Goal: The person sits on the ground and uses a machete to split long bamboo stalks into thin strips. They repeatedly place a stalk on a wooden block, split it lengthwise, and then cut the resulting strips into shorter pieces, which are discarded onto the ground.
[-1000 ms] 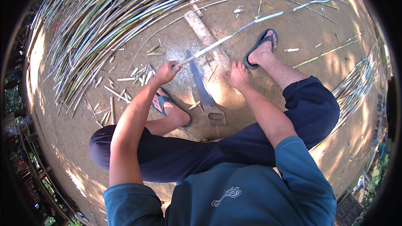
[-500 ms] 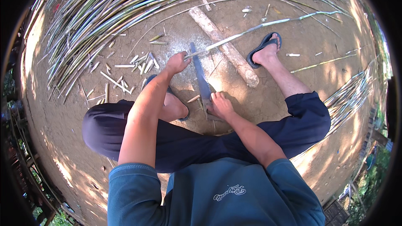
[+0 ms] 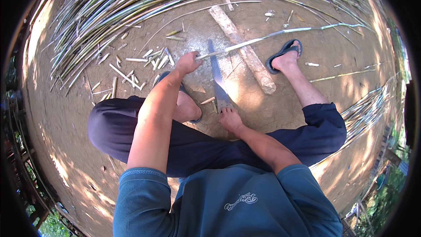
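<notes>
At the far left, a pile of long thin poles (image 3: 109, 17) sweeps across the dirt ground and curves along the top. Nearer, short cut pieces (image 3: 156, 61) lie scattered, several just beside the left hand. The left hand (image 3: 188, 62) is closed around the near end of one pole (image 3: 254, 41), which runs from it away to the upper right. Right of that hand, the handsaw (image 3: 215, 72) lies with its blade pointing away, passing beneath the held pole near the left hand, over pale sawdust (image 3: 199, 46). The right hand (image 3: 231, 120) is closed on the saw's handle, mostly covering it, nearer the body than the left hand. Farther right, a thick log (image 3: 254, 63) slants under the pole; whether they touch I cannot tell. Beyond it is a sandalled foot (image 3: 286, 60), and at the far right a bundle of thin stalks (image 3: 368, 107).
</notes>
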`<state>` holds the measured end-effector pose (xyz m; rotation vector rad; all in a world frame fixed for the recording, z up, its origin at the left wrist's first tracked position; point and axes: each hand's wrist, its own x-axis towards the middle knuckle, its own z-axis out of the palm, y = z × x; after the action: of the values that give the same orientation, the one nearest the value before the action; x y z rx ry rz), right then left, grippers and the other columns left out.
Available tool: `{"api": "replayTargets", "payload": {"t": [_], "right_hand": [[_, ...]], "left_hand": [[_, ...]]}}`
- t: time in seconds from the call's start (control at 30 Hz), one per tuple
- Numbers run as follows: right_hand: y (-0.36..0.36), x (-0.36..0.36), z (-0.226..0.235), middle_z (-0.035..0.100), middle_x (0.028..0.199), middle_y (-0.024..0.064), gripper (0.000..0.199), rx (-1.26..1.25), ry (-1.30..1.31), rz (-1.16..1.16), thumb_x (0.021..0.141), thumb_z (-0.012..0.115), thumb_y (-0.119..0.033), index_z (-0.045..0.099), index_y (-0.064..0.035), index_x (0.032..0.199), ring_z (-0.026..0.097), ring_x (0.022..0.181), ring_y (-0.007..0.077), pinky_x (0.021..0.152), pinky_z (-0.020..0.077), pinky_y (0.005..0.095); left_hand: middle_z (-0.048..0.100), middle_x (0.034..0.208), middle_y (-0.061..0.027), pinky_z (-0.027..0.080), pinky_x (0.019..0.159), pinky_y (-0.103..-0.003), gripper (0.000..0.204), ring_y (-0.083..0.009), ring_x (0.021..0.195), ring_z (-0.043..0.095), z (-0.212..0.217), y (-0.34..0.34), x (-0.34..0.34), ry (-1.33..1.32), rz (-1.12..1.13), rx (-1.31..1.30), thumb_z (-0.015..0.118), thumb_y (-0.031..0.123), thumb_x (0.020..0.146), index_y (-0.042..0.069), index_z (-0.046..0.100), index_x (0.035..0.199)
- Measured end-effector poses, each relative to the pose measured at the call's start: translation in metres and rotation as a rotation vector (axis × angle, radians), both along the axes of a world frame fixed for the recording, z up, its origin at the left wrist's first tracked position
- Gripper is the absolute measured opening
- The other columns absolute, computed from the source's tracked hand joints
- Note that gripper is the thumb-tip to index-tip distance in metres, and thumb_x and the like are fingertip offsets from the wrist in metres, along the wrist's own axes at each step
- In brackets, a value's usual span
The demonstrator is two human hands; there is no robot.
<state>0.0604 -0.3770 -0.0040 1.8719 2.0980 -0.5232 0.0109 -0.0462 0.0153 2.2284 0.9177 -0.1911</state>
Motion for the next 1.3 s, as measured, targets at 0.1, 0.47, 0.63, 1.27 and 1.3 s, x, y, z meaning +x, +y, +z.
{"api": "replayTargets", "payload": {"t": [0.1, 0.47, 0.63, 1.27, 1.3], "right_hand": [[-0.001, 0.017, 0.004, 0.055, 0.105, 0.0156, 0.023, 0.022, 0.08, -0.151, 0.089, 0.052, -0.018, 0.062, -0.0009, 0.101, 0.056, 0.102, 0.0285, 0.085, 0.0481, 0.0415], [-0.001, 0.057, 0.222, 0.061, 0.094, 0.0229, 0.03, 0.055, 0.371, -0.581, 0.075, 0.07, -0.016, 0.055, 0.0022, 0.095, 0.066, 0.081, 0.0374, 0.072, 0.0515, 0.0465], [-0.04, 0.046, 0.286, 0.06, 0.067, 0.0128, 0.01, 0.22, 0.766, -1.03, 0.078, 0.061, -0.004, 0.055, -0.0006, 0.084, 0.062, 0.063, 0.0244, 0.06, 0.0472, 0.0359], [0.023, 0.014, 0.157, 0.062, 0.073, 0.014, 0.04, 0.42, 1.06, -1.182, 0.096, 0.053, -0.033, 0.059, 0.0063, 0.094, 0.06, 0.068, 0.0252, 0.065, 0.0455, 0.0388], [0.024, 0.017, 0.163, 0.06, 0.071, 0.0108, 0.039, 0.328, 1.081, -1.209, 0.097, 0.052, -0.032, 0.058, 0.0061, 0.092, 0.058, 0.065, 0.021, 0.063, 0.0455, 0.0354]], "left_hand": [[0.068, 0.095, -0.0208, 0.05, 0.084, -0.047, 0.037, -0.0395, 0.094, 0.064, -0.003, 0.003, -0.009, 0.002, 0.016, 0.003, 0.067, 0.036, 0.08, 0.007, 0.065, 0.103], [0.067, 0.099, -0.0214, 0.049, 0.086, -0.049, 0.035, -0.0407, 0.096, 0.063, -0.002, 0.0, 0.006, 0.011, -0.003, 0.042, 0.06, 0.035, 0.086, 0.009, 0.063, 0.109], [0.067, 0.105, -0.0206, 0.049, 0.088, -0.048, 0.037, -0.0394, 0.099, 0.062, -0.002, 0.002, 0.009, 0.125, -0.053, 0.08, 0.056, 0.037, 0.088, 0.01, 0.064, 0.112], [0.067, 0.107, -0.0211, 0.049, 0.092, -0.045, 0.04, -0.0386, 0.101, 0.063, -0.006, -0.004, 0.015, 0.235, -0.079, 0.055, 0.06, 0.038, 0.084, 0.007, 0.07, 0.107], [0.067, 0.107, -0.021, 0.049, 0.092, -0.046, 0.04, -0.0385, 0.101, 0.063, -0.006, -0.004, 0.013, 0.247, -0.055, 0.051, 0.06, 0.039, 0.084, 0.007, 0.07, 0.107]]}}
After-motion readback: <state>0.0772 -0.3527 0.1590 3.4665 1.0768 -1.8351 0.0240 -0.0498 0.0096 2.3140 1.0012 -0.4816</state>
